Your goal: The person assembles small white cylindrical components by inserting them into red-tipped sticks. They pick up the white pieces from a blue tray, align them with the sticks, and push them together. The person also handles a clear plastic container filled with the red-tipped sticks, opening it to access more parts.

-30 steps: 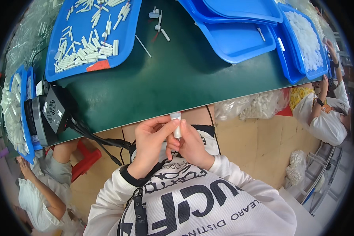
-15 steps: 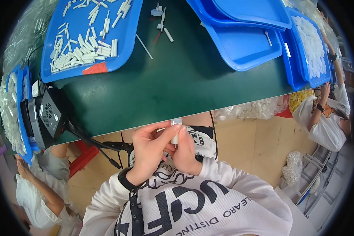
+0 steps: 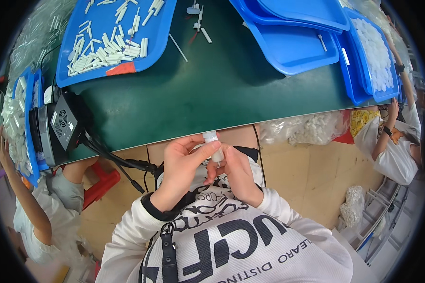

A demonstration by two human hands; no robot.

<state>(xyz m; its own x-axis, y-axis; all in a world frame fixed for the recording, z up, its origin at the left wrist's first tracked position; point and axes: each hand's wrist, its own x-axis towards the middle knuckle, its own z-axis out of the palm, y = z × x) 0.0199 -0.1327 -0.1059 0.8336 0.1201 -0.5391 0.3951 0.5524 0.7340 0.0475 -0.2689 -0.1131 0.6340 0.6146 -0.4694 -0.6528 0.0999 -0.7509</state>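
The fingers (image 3: 193,150) of the left hand (image 3: 182,170) pinch a small white plastic tube (image 3: 213,147) near its capped top, and the right hand (image 3: 233,170) closes its fingers on the tube's lower end. The tube sits just below the near edge of the green worktop (image 3: 212,89), over the lap. A steady grip on both ends, tube kept upright, would likely serve best. Beyond the tube, blue trays (image 3: 115,42) hold more white pieces; a black box (image 3: 63,125) with cables stands left. Other people sit at either side, on a tan floor.
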